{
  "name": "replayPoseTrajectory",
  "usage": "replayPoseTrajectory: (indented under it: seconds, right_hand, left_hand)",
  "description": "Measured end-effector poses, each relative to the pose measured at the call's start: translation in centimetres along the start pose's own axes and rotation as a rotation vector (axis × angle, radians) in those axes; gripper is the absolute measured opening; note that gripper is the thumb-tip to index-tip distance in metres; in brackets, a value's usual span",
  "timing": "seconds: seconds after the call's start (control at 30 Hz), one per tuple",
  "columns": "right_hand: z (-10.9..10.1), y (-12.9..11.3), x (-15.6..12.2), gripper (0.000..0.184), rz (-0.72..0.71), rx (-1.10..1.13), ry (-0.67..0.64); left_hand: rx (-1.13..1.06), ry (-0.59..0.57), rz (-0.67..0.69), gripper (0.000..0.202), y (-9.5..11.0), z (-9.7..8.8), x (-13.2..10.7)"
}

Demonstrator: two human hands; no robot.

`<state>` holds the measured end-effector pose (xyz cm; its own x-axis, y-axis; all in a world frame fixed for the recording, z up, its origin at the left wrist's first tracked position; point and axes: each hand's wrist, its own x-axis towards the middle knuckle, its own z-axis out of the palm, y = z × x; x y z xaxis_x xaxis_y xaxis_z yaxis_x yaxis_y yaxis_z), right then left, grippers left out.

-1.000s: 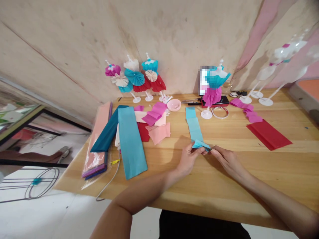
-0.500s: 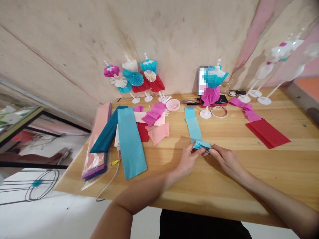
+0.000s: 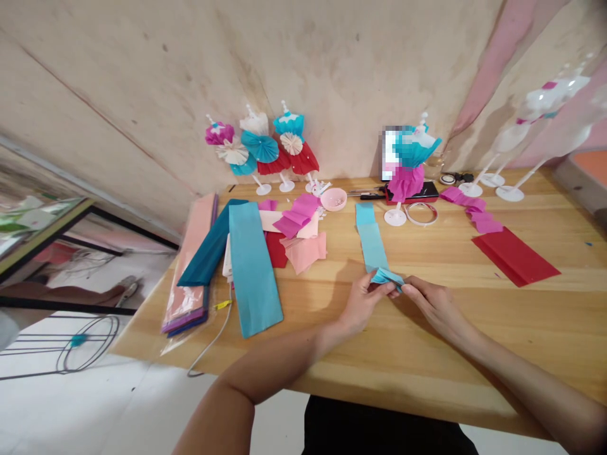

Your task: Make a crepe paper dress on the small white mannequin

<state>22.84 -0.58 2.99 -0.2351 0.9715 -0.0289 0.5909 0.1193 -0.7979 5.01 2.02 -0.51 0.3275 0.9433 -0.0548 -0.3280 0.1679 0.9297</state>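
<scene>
A narrow light-blue crepe paper strip [image 3: 370, 239] runs away from me across the wooden table [image 3: 474, 328]. Its near end is gathered into small pleats. My left hand [image 3: 361, 306] pinches those pleats from the left with closed fingers. From the right, my right hand [image 3: 434, 304] pinches the same folded end. Both hands rest on the table near its middle.
A wide light-blue sheet [image 3: 251, 265], a dark teal sheet [image 3: 208, 249], a packet of coloured paper [image 3: 192, 265] and pink pieces [image 3: 303, 251] lie left. A red sheet [image 3: 515, 256] lies right. Paper-dress figures [image 3: 265, 151], a dressed stand [image 3: 408, 167], a pink bowl [image 3: 333, 199] and a tape ring [image 3: 420, 213] stand at the back.
The hands keep pinching the pleated end and barely shift. The view has drifted slightly.
</scene>
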Motion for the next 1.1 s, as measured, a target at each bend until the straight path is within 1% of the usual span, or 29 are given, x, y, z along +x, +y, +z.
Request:
replayPoseTrajectory:
  seconds: [0.17, 0.33, 0.4, 0.5, 0.57, 0.6, 0.67, 0.8, 0.87, 1.0, 1.1]
  right_hand:
    - [0.0, 0.1, 0.0, 0.035, 0.025, -0.001, 0.017]
    - [0.1, 0.2, 0.1, 0.034, 0.016, 0.073, 0.019]
    - [0.1, 0.3, 0.0, 0.042, 0.029, 0.07, 0.044]
    - [0.3, 0.3, -0.1, 0.068, 0.073, 0.04, 0.114]
    - [0.4, 0.3, -0.2, 0.082, 0.065, 0.057, 0.132]
    - [0.5, 0.4, -0.3, 0.084, 0.05, 0.068, 0.134]
    - [0.5, 0.4, -0.3, 0.081, 0.013, 0.071, 0.124]
    - [0.5, 0.3, -0.5, 0.06, -0.025, 0.059, 0.075]
    - [0.5, 0.2, -0.6, 0.055, 0.001, 0.11, 0.047]
    - [0.5, -0.2, -0.8, 0.052, 0.085, 0.281, -0.008]
    - [0.4, -0.6, -0.8, 0.05, 0.101, 0.343, -0.011]
  left_hand:
    - [0.038, -0.052, -0.011, 0.025, 0.4, 0.1, -0.3]
    - [0.063, -0.074, -0.017, 0.026, 0.7, 0.1, -0.5]
    - [0.073, -0.078, -0.01, 0.026, 0.9, 0.1, -0.6]
    - [0.094, -0.08, -0.004, 0.027, 1.1, 0.2, -0.7]
    - [0.094, -0.085, -0.002, 0.027, 1.2, 0.2, -0.7]
    - [0.09, -0.089, -0.001, 0.028, 1.3, 0.2, -0.7]
    - [0.087, -0.085, -0.006, 0.028, 1.3, 0.3, -0.6]
    - [0.105, -0.065, -0.013, 0.027, 1.3, 0.2, -0.6]
    - [0.101, -0.067, -0.015, 0.027, 1.3, 0.2, -0.6]
    - [0.109, -0.058, -0.016, 0.029, 1.4, 0.2, -0.7]
    - [0.108, -0.074, -0.014, 0.028, 1.5, 0.3, -0.6]
